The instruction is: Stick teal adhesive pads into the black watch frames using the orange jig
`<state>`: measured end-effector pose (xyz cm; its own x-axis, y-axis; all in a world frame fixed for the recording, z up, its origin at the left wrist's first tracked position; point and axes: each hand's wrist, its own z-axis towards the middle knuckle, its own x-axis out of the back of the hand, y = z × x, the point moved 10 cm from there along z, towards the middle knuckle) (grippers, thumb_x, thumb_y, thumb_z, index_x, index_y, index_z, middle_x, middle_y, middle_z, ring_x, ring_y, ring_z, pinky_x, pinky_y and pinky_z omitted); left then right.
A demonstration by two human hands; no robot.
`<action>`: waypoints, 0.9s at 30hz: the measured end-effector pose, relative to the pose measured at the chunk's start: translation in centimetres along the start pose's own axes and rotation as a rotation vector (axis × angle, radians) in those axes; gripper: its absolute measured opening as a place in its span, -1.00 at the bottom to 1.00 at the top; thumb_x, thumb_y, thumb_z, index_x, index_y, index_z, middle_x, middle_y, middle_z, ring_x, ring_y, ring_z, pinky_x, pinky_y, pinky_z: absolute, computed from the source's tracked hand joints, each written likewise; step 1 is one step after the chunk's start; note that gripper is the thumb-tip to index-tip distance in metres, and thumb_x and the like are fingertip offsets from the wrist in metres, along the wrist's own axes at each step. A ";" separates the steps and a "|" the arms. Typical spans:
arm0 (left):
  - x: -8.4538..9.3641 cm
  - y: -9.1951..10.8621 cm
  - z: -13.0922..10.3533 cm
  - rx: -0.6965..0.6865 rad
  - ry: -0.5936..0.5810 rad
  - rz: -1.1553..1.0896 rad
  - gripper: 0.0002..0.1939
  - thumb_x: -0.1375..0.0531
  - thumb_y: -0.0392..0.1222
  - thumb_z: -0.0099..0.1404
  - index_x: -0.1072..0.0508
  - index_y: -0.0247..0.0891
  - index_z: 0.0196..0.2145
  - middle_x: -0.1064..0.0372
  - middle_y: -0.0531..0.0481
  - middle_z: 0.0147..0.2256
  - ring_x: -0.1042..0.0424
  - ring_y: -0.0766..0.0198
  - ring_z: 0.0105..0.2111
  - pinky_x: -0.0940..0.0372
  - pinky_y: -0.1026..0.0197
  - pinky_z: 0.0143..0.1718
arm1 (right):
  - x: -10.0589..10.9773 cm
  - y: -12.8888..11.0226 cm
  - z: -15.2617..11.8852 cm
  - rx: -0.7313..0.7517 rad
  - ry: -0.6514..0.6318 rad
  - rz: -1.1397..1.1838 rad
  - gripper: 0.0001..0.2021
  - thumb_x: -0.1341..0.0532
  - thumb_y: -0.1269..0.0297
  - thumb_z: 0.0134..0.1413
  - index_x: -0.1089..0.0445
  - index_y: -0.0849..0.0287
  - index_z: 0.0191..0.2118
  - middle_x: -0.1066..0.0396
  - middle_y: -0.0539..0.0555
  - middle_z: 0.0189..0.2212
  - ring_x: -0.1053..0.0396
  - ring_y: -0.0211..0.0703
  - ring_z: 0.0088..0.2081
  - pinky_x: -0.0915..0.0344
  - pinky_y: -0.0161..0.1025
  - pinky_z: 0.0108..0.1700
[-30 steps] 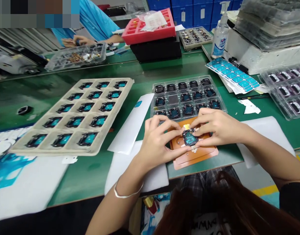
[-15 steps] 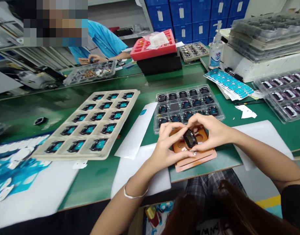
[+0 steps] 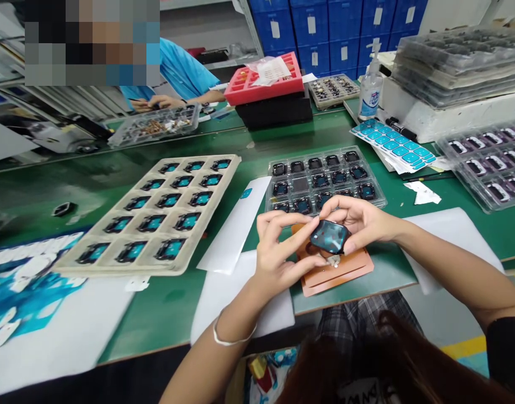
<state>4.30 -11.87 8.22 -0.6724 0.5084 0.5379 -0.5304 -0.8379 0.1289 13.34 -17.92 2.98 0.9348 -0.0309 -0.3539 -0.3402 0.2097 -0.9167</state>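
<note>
Between my two hands is a black watch case (image 3: 330,236) with a glossy teal-tinted face, tilted toward me. My left hand (image 3: 278,247) pinches its left side with thumb and fingers. On the other side, my right hand (image 3: 362,227) grips the right edge. Beneath them lies an orange-brown plate (image 3: 345,273) with round cut-outs, partly hidden by the hands. Just behind stands a clear tray (image 3: 263,209) of similar black cases, some with teal faces; one pocket shows no case.
A beige tray (image 3: 236,163) of teal-faced cases stands left. A white sheet (image 3: 230,235) lies between the trays. Teal stickers (image 3: 394,143), a pump bottle (image 3: 370,90) and a tray of white-and-purple parts (image 3: 493,163) are at right. A co-worker's hands (image 3: 160,102) work across the bench.
The watch case has been turned in my hands, so its broad teal-tinted face now shows instead of a narrower dark side. My left fingers have shifted slightly left.
</note>
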 end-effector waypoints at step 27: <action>-0.5 2.1 0.1 -0.137 -0.068 0.098 -0.81 -0.10 -0.15 0.45 -0.52 -0.10 -0.13 -0.21 -0.10 -0.08 -0.12 0.13 -0.06 -0.12 0.05 -0.11 | -0.7 -0.4 0.1 0.058 -0.001 -0.151 -0.45 -0.49 0.51 -0.18 -0.31 0.12 -0.05 -0.45 -0.01 -0.10 -0.47 -0.31 -0.08 -0.42 -0.30 0.00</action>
<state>3.62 -13.87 8.31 -0.6902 0.4069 0.5983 -0.5325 -0.8455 -0.0392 12.79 -17.90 3.62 0.9748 -0.0655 -0.2132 -0.1897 0.2586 -0.9472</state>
